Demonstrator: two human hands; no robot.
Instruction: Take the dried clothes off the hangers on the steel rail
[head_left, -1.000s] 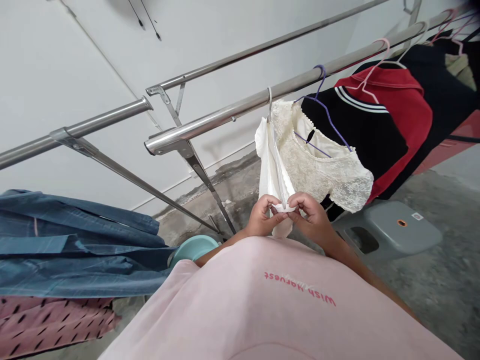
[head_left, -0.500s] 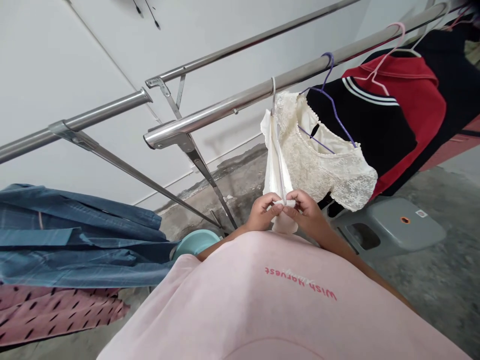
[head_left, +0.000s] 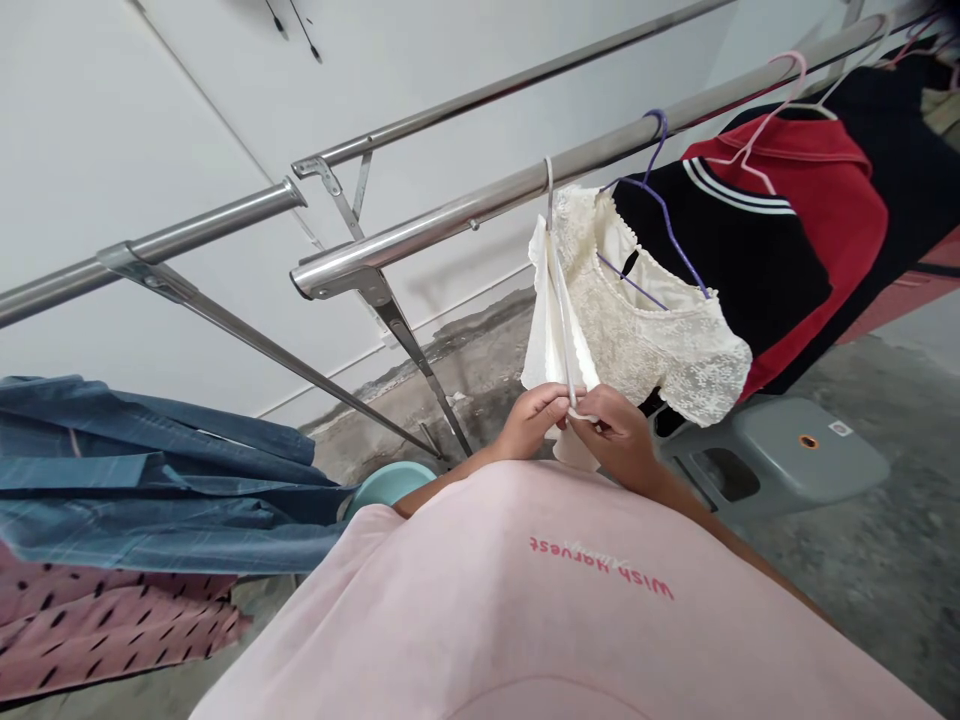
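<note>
A white cloth garment (head_left: pixel 545 340) hangs from a pale hanger (head_left: pixel 550 190) hooked over the metal rail. My left hand (head_left: pixel 531 420) pinches the garment's near edge, close to the end of the hanger. Right beside it, my right hand (head_left: pixel 616 428) grips the same edge, fingers curled, so that both hands nearly meet. Part of the cloth droops below my fingers. Just behind hangs a cream lace top (head_left: pixel 637 330) on a purple hanger (head_left: pixel 667 215). What exact kind of garment I hold cannot be made out.
The steel clothes rail (head_left: pixel 450 225) runs from centre to upper right, bearing a red and black garment (head_left: pixel 840 200). A grey stool (head_left: pixel 810 450) stands below. On the left hang blue clothes (head_left: pixel 150 480) and pink patterned cloth (head_left: pixel 112 620), near a turquoise basin (head_left: pixel 390 482).
Both hands have shifted slightly right with the garment's edge. My right fingers have curled further over, and the white cloth spreads a little wider around the hanger.
</note>
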